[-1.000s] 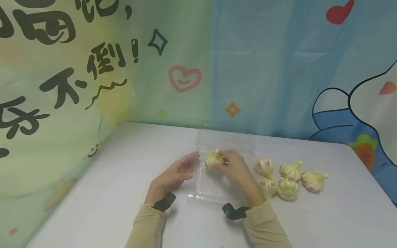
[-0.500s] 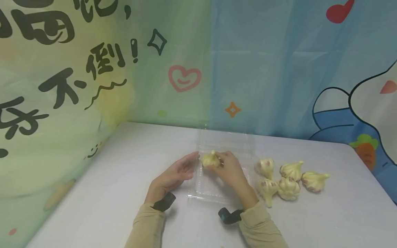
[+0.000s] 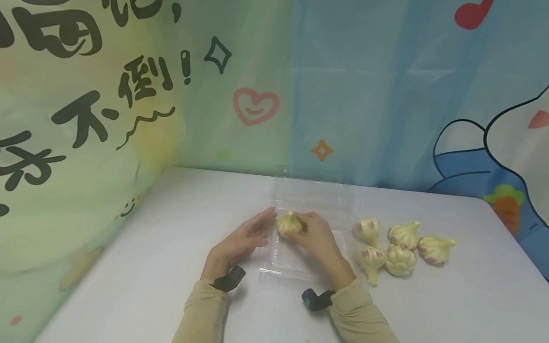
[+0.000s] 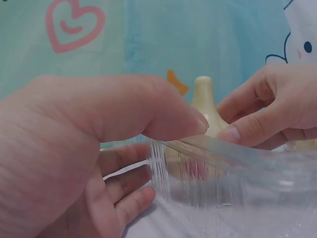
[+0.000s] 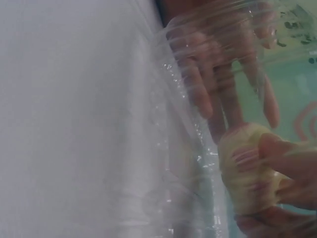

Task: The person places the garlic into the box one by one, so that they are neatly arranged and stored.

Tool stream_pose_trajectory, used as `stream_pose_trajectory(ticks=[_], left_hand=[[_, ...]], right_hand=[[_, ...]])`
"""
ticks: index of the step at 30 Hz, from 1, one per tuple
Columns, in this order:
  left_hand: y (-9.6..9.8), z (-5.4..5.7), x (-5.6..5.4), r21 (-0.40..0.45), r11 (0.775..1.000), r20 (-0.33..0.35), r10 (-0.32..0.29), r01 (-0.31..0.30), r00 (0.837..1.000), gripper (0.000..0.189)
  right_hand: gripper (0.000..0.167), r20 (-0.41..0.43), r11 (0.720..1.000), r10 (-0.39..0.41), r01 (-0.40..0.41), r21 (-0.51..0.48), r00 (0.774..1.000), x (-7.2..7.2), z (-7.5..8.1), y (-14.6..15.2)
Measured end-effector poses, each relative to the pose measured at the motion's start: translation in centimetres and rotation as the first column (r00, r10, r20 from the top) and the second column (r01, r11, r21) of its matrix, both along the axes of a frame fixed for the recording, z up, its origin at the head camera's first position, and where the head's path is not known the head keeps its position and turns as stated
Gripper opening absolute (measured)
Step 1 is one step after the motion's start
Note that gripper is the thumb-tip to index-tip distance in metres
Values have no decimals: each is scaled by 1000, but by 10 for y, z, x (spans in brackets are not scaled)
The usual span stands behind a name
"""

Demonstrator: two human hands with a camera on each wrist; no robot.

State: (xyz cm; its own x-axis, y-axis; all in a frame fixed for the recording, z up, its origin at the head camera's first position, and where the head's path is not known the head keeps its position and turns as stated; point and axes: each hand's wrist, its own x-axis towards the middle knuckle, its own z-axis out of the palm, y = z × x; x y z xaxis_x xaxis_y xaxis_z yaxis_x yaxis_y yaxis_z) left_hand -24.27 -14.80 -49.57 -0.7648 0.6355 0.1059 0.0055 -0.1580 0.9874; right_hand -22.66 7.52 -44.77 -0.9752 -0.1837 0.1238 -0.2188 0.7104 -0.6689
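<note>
My right hand (image 3: 318, 238) pinches a pale garlic bulb (image 3: 287, 225) between thumb and fingers, its stem pointing up. The bulb is in the left back part of a clear plastic box (image 3: 291, 273) whose lid (image 3: 315, 190) lies folded back. In the left wrist view, the lower part of the bulb (image 4: 202, 101) shows through the clear wall. My left hand (image 3: 242, 240) rests along the box's left side, fingers fairly straight outside the wall and thumb (image 4: 168, 111) at the rim. Through the plastic, the right wrist view shows the bulb's purplish patches (image 5: 246, 157).
Several more garlic bulbs (image 3: 400, 260) lie in a loose group right of the box, on the white table (image 3: 180, 219). A printed curtain (image 3: 364, 95) hangs behind the table's back edge.
My right hand has carried the garlic bulb a little left and down, towards the box's left wall. The left hand has stayed in place.
</note>
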Motion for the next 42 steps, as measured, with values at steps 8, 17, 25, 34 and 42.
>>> stream_pose_trajectory(ticks=[8, 17, 25, 34, 42], left_hand=[[1, 3, 2, -20, 1000, -13, 10, -10, 1000, 81], [1, 3, 2, -26, 1000, 10, 15, -15, 1000, 79], [1, 3, 2, -24, 999, -5, 25, -25, 1000, 79], [3, 3, 2, -15, 1000, 4, 18, -18, 1000, 78], [3, 5, 3, -33, 999, 16, 34, -33, 999, 77]], right_hand=[[55, 28, 1000, 13, -13, -6, 1000, 0, -3, 0], [55, 112, 998, 6, 1, -64, 994, -3, -7, 1], [55, 119, 998, -17, 24, -56, 993, -4, -7, 2], [53, 92, 1000, -14, 16, -19, 996, -3, -7, 0], [52, 60, 1000, 4, -4, -4, 998, -4, -6, -3]])
